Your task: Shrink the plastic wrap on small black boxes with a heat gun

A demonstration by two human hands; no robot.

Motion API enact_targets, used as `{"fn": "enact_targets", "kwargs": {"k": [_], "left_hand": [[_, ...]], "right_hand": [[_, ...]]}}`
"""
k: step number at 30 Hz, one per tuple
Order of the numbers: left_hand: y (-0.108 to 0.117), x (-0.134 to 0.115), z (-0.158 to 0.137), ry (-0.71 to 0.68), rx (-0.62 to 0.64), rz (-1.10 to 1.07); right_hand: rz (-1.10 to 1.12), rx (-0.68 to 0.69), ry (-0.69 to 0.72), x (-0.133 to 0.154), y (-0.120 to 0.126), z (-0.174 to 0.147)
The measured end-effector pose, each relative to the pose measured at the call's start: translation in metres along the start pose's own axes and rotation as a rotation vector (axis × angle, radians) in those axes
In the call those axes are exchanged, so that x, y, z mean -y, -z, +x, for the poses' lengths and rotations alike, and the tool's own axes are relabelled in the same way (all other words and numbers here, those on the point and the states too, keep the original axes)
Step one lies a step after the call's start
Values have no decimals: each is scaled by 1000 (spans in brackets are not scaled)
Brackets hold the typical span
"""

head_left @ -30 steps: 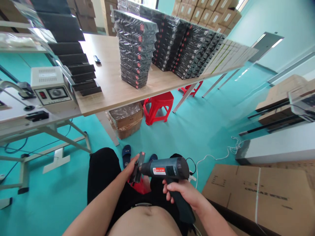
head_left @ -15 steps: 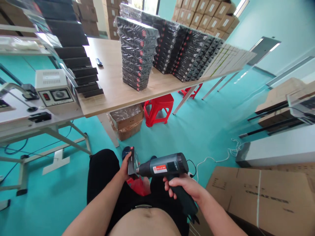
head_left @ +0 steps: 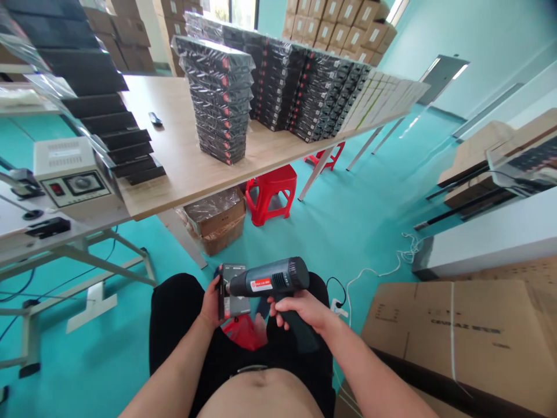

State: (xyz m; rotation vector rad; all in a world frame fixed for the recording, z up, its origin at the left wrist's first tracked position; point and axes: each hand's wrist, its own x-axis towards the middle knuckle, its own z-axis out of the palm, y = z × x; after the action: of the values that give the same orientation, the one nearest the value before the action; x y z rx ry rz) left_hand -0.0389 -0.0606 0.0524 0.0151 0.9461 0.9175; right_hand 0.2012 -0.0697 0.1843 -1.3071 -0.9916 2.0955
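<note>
My right hand (head_left: 300, 307) is closed around the handle of a dark heat gun (head_left: 274, 278) with an orange-and-white label. The gun's nozzle points left, right up against a small grey-and-black box (head_left: 238, 306); whether it touches cannot be made out. My left hand (head_left: 211, 302) grips that box by its left edge, above my lap, with the broad printed face turned toward the gun. Part of the box's face is hidden behind the nozzle.
A wooden table (head_left: 174, 180) ahead carries stacks of film-wrapped black boxes (head_left: 217, 98). At left stands a beige control unit (head_left: 73, 171). A red stool (head_left: 272, 194) and an open carton (head_left: 217, 220) are beneath the table. Large cartons (head_left: 461, 331) and a white cable (head_left: 369, 273) lie right.
The box in my left hand has turned, so its broad face now shows instead of its narrow side. The heat gun has shifted slightly left and up. My view has swung a little right.
</note>
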Motion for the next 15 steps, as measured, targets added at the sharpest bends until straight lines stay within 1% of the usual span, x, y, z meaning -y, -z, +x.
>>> {"fn": "enact_targets", "kwargs": {"k": [3, 4, 5, 8, 9, 10, 13, 14, 15], "left_hand": [[2, 0, 1, 9, 49, -99], [4, 0, 2, 14, 51, -107], [5, 1, 4, 19, 50, -108], [11, 1, 9, -6, 72, -152], [13, 0, 11, -33, 89, -192], [15, 0, 13, -61, 109, -237], [19, 0, 18, -95, 156, -337], [20, 0, 19, -91, 168, -350], [20, 1, 20, -85, 180, -355]], "right_hand": [[-20, -177, 67, 4, -1, 1], [-15, -194, 69, 5, -1, 0], [-17, -164, 55, 5, -1, -3], [-98, 51, -19, 2, 1, -19], [-124, 73, -33, 0, 1, -24], [-137, 49, -39, -3, 2, -28], [-91, -175, -12, -13, 5, -36], [-65, -210, -5, -16, 5, -37], [-46, -194, -9, -18, 6, -39]]}}
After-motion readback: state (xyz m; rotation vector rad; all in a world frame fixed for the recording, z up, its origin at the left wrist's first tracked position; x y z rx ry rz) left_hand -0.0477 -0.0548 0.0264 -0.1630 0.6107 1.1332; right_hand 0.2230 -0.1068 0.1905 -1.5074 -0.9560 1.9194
